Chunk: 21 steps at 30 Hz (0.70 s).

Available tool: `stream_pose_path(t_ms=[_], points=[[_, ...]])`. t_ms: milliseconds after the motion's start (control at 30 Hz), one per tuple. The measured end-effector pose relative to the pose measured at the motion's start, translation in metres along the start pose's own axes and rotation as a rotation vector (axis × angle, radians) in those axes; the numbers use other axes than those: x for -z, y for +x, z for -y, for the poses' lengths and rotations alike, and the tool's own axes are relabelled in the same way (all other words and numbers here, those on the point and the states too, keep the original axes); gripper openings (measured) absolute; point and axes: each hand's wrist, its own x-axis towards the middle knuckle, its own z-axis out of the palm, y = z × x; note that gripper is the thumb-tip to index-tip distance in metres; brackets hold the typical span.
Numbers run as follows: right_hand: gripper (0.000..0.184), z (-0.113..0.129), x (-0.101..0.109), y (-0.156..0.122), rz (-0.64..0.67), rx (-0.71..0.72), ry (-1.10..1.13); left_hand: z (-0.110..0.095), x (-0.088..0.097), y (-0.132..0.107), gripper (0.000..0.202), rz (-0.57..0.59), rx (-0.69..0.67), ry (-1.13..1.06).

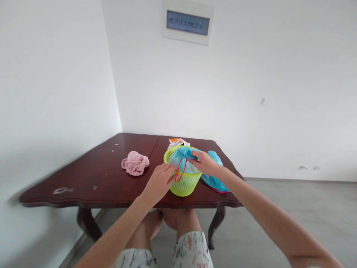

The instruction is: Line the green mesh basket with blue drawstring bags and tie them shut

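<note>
A yellow-green perforated plastic basket (182, 187) stands near the front edge of the dark wooden table. Inside it, and rising above its rim, is a thin blue drawstring garbage bag (186, 153) with a red string hanging over the front. My left hand (160, 180) is at the basket's left front rim, fingers closed on the bag's edge by the red string; the fingertips are partly hidden. On the right side, my right hand (205, 163) pinches the bunched blue plastic above the rim.
Right of the basket lies more blue plastic (215, 183) with a red edge. A crumpled pink cloth (135, 163) rests to the left on the table (108, 178). Behind the basket sits a white and orange crumpled item (178, 143). A wall bounds the left side.
</note>
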Motion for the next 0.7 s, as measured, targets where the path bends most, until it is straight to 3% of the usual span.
stream_pose_path(t_ms=[100,233,400,500,600,700], points=[[0.017,-0.010,0.014,0.018,0.019,0.124,-0.243,-0.001,0.000,0.005,0.007,0.021,-0.001,-0.010],[0.018,-0.029,0.045,0.049,-0.109,0.237,-0.577,-0.001,-0.005,0.008,0.011,0.000,-0.004,-0.026],[0.026,-0.073,0.102,0.089,-0.318,0.098,-0.756,0.000,-0.010,0.007,0.011,-0.041,-0.023,-0.018],[0.033,-0.108,0.125,0.108,-0.417,-0.024,-0.790,0.000,-0.011,0.006,0.009,-0.051,-0.029,-0.019],[0.034,-0.142,0.121,0.118,-0.395,-0.097,-0.714,-0.001,-0.012,0.004,0.009,-0.076,-0.029,-0.021],[0.028,-0.167,0.084,0.113,-0.278,-0.180,-0.451,-0.002,-0.016,0.001,0.011,-0.113,-0.011,-0.024]])
